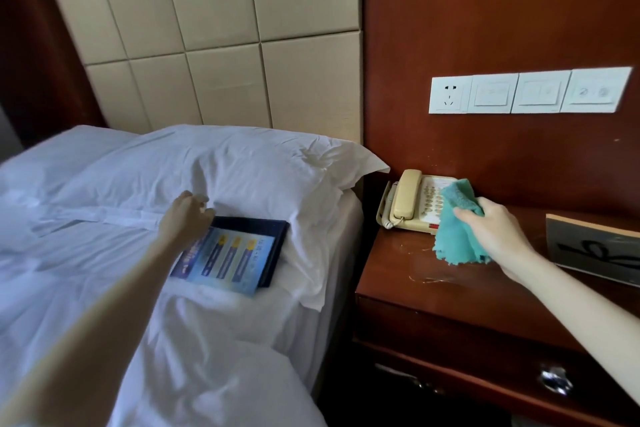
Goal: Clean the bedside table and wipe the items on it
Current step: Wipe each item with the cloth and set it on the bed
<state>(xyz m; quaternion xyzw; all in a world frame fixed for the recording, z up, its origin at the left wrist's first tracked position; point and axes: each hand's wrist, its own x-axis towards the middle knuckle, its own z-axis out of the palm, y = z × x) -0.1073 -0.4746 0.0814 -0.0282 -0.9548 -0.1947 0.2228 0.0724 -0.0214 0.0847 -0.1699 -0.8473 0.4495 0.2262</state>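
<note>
A dark wooden bedside table [433, 291] stands right of the bed. At its back left sits a beige telephone [405, 201] with its handset in the cradle. My right hand [491, 225] grips a teal cloth [457, 229] that hangs just above the table, in front of the phone's keypad. A blue framed card [239, 253] lies flat on the bed against the pillow. My left hand [187, 215] hovers over the card's upper left corner, fingers curled and blurred; I cannot tell if it touches the card.
A grey sign board [595, 246] with a black squiggle lies at the table's right edge. A white pillow [242, 170] and sheets cover the bed. White socket and switch plates [526, 92] sit on the wood wall. A drawer with a metal knob [556, 380] is below.
</note>
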